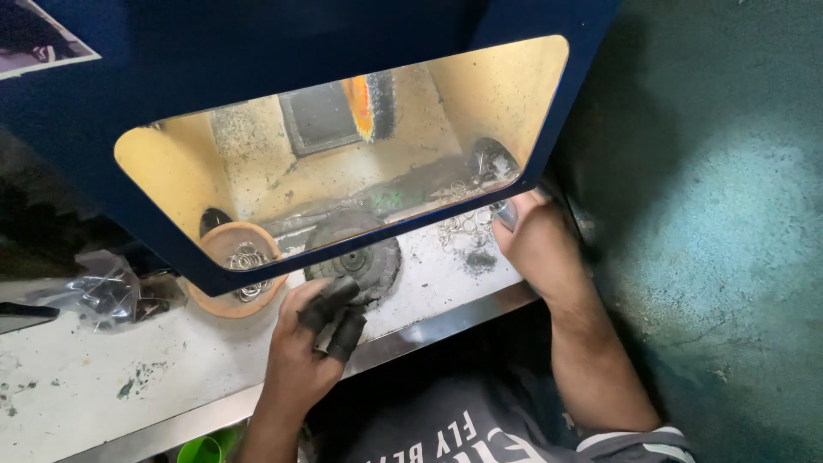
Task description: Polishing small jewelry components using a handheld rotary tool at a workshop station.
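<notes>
Blue hood (257, 77), orange bowl (225, 302), black wheel (356, 257), green floor (729, 214)

Dim, shadowed surroundings; warm light glows inside the machine's window (343, 154), with mild blur throughout.

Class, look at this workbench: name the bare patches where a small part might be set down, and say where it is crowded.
Bare patch: the white bench top left of the left hand, below the plastic bag. Another, smaller: between the dark wheel and the loose rings. Crowded: around the orange bowl, the wheel and the right hand under the blue hood.
</notes>
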